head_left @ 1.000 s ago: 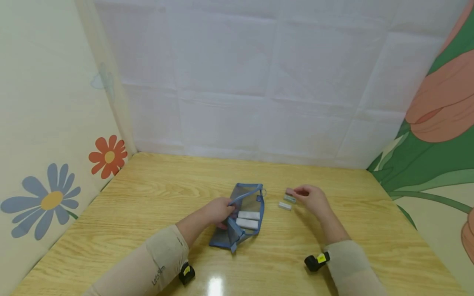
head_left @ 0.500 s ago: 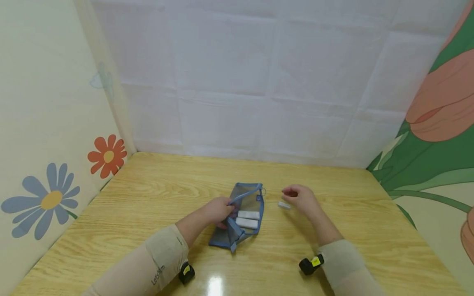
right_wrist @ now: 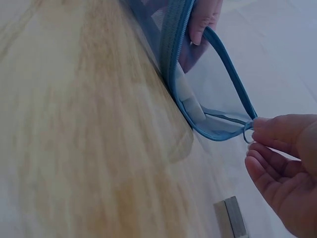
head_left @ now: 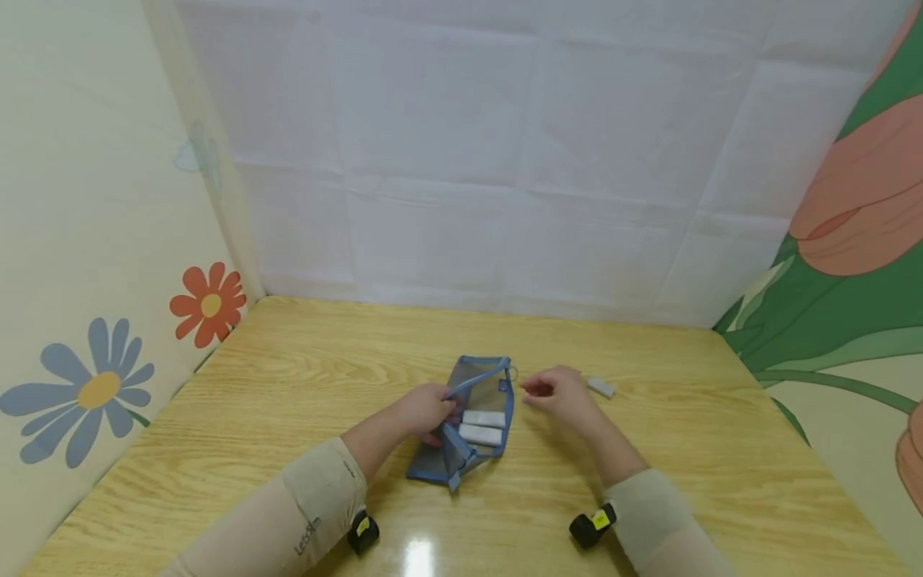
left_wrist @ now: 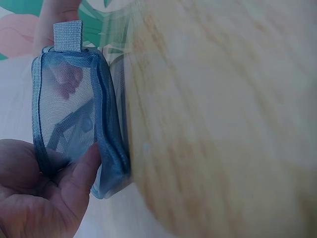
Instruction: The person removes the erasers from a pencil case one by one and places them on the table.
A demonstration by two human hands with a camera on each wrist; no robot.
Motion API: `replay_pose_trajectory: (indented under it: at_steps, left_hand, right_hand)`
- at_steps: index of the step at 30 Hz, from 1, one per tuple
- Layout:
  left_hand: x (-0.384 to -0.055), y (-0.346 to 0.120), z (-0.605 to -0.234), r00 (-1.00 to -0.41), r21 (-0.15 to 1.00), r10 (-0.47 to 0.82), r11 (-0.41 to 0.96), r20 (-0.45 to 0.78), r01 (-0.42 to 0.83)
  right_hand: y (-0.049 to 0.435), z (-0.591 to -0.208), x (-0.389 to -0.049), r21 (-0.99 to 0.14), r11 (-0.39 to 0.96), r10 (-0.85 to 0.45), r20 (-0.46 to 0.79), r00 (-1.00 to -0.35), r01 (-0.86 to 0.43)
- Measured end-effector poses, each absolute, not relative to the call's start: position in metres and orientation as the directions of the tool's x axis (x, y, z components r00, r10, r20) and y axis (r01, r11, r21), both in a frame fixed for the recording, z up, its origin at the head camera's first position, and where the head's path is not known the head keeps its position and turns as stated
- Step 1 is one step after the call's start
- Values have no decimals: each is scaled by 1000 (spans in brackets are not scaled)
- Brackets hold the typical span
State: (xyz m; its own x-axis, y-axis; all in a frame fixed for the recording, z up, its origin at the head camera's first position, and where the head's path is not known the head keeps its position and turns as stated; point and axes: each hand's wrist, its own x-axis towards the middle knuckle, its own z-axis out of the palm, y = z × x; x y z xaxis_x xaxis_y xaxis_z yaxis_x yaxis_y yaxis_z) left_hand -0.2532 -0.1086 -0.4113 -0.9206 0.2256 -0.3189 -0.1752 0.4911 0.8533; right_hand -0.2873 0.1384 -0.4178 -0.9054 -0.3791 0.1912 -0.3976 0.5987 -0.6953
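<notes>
A blue mesh zip pouch lies on the table with its mouth spread. Near the middle of that mouth, my left hand grips the edge, its thumb pressed on the mesh side. Two white blocks lie inside the pouch. My right hand is beside the pouch's far right corner, fingers loosely bent. In the right wrist view its fingertips overlap the zip-end ring; whether they touch I cannot tell. A small greyish block sits right of that hand.
The wooden table stretches around the pouch to a white sheet hanging at its back edge. Flower-painted panels stand at the sides. Black wrist cameras hang below both sleeves.
My right hand has moved left from the small blocks to the pouch's corner. The pink, green and white blocks seen earlier are not separately visible now. My left hand keeps its grip.
</notes>
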Motion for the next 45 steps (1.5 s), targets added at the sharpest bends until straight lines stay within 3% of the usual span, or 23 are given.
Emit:
replay_pose_trajectory:
  at_steps: [17, 45]
  left_hand:
    - [-254, -108, -412, -922, 856, 231, 489, -312, -167]
    - [-256, -108, -415, -920, 851, 222, 492, -323, -180]
  right_hand:
    - [123, -427, -281, -787, 502, -483, 87, -871, -358]
    - [118, -441, -278, -809, 435, -535, 121, -836, -395]
